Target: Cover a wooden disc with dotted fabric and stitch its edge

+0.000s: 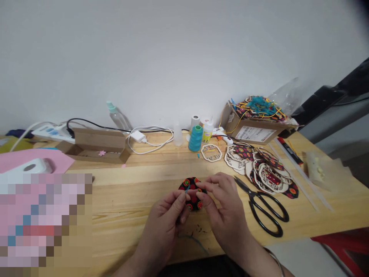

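Both hands meet over a small round pad of black fabric with red and orange dots (192,189), held just above the wooden table (121,192). My left hand (167,219) pinches a thin teal thread or needle against the pad's left side. My right hand (221,207) grips the pad's right edge with fingertips closed. A loose teal thread trails down toward the table's front edge.
Black scissors (263,209) lie right of my hands. Behind them are several fabric discs with white lattice frames (261,169), a teal thread spool (196,138), glue bottles, a cardboard box of fabric and thread (256,121), an open flat box (95,148), a charger and a power strip.
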Tool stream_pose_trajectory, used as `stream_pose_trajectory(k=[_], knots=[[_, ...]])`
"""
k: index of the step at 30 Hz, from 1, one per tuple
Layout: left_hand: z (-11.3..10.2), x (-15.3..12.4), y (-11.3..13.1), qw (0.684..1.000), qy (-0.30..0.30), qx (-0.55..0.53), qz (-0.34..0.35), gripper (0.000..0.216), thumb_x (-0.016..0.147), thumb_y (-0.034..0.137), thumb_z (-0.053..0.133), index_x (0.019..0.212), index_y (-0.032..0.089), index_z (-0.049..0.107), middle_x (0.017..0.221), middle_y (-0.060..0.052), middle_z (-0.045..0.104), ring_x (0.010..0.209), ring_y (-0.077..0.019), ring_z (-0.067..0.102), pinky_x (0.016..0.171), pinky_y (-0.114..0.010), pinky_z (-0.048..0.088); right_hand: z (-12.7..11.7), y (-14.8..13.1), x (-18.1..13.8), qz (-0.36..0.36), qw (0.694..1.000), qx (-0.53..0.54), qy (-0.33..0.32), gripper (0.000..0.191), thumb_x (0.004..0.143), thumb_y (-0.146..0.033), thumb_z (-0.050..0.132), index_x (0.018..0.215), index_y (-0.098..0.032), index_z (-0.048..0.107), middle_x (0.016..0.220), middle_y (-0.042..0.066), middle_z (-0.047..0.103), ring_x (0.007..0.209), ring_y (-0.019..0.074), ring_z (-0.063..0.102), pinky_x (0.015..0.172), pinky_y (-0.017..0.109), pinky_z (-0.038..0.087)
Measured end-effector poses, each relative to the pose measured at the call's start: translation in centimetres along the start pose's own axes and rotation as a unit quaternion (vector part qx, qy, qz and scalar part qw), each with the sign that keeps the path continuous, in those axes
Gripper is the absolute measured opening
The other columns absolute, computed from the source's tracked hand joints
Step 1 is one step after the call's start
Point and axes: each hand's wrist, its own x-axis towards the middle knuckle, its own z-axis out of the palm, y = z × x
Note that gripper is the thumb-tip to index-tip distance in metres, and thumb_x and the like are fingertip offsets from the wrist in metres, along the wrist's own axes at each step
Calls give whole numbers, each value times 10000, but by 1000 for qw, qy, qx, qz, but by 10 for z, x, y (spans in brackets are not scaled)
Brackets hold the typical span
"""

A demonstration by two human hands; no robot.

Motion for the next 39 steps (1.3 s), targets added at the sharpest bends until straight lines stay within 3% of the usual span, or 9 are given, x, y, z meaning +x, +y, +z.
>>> stream_pose_trajectory(k=[4, 10, 19, 26, 29, 31, 33, 36, 39], knots=[[-1, 0, -1, 996, -28, 76, 22, 245, 801, 385, 588, 709, 161, 625, 451, 63, 409, 439, -65, 283, 430, -192, 192, 1, 2, 10, 129, 974, 167, -83, 121, 725, -189, 681, 838, -221, 710, 867, 45, 633, 875, 191, 567, 755, 339, 479], [1, -1, 4, 988, -40, 147, 36, 257, 782, 401, 599, 704, 163, 655, 463, 56, 411, 429, -67, 289, 420, -196, 188, 6, -2, 15, 320, 851, 395, -131, 54, 673, -174, 679, 633, -162, 643, 598, -26, 561, 544, 93, 515, 539, 228, 431], [-2, -2, 12, 945, -13, 276, 177, 120, 748, 247, 629, 696, 233, 736, 661, -18, 654, 636, -168, 552, 598, -231, 400, -14, -8, 23, 264, 874, 406, -46, 96, 693, -174, 667, 612, -166, 616, 746, 13, 612, 665, 114, 556, 603, 234, 465], [-15, 13, 13, 863, -8, 430, 265, 175, 800, 257, 562, 803, 245, 736, 876, -71, 675, 852, -234, 596, 768, -316, 440, -34, -16, 26, 249, 816, 522, -24, 84, 779, -186, 627, 696, -173, 615, 787, 22, 675, 574, 102, 613, 490, 203, 433], [-22, 15, 18, 810, 85, 469, 341, 250, 773, 257, 583, 993, 227, 698, 1195, -115, 553, 1045, -280, 513, 885, -385, 390, -36, -16, 29, 218, 825, 521, 4, 75, 784, -182, 627, 710, -176, 618, 773, 20, 676, 651, 136, 650, 540, 229, 477], [-23, 9, 24, 796, 165, 453, 364, 346, 752, 284, 609, 1088, 215, 650, 1213, -124, 522, 1034, -286, 504, 860, -383, 398, -35, -14, 30, 210, 837, 506, 7, 76, 793, -175, 619, 717, -179, 613, 787, 21, 677, 687, 148, 659, 567, 245, 495], [-20, -1, 29, 844, 145, 419, 302, 220, 737, 331, 634, 913, 219, 703, 929, -84, 633, 807, -236, 567, 732, -327, 435, -33, -12, 28, 209, 852, 481, 2, 86, 807, -167, 603, 721, -181, 605, 800, 19, 674, 705, 149, 662, 590, 256, 509], [-11, -14, 30, 959, -62, 276, 9, 344, 754, 477, 580, 651, 173, 704, 569, -63, 621, 500, -165, 524, 485, -258, 390, -28, -14, 22, 203, 880, 428, -25, 108, 816, -136, 580, 720, -184, 590, 811, 14, 663, 713, 142, 657, 623, 269, 523], [-4, -16, 23, 971, -152, 42, -179, 427, 801, 507, 506, 757, 138, 714, 691, -110, 681, 618, -200, 610, 573, -284, 444, -26, -20, 13, 152, 916, 360, -94, 125, 811, -94, 560, 726, -182, 587, 806, 18, 654, 739, 135, 639, 668, 270, 521]])
